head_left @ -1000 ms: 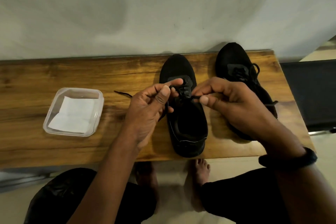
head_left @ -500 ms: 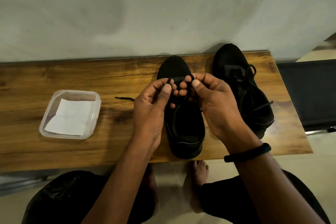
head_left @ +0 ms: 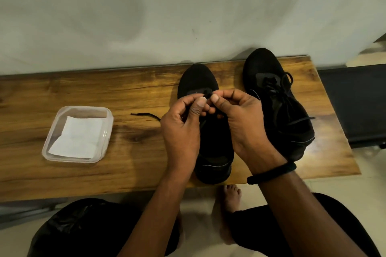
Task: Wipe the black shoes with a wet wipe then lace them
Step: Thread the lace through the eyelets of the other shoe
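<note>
Two black shoes stand on a wooden bench [head_left: 135, 98], toes toward the wall. The left shoe [head_left: 197, 81] is in the middle, partly hidden by both hands. My left hand [head_left: 181, 129] and my right hand [head_left: 242, 119] meet over its eyelets, thumbs and forefingers pinching its black lace [head_left: 207, 92]. A loose end of that lace [head_left: 144, 114] trails on the bench to the left. The right shoe [head_left: 277, 106] stands beside it with its lace threaded and tied.
A clear plastic tub [head_left: 53, 141] holding a white wipe [head_left: 77, 140] sits on the bench at the left. The wall rises right behind the bench. A dark chair [head_left: 355, 100] stands at the right. My knees and bare feet [head_left: 230, 196] are below the bench's front edge.
My right hand moved left from beside the shoe to meet my left hand. Both hands rose toward the shoe's toe end, pinching the lace close together.
</note>
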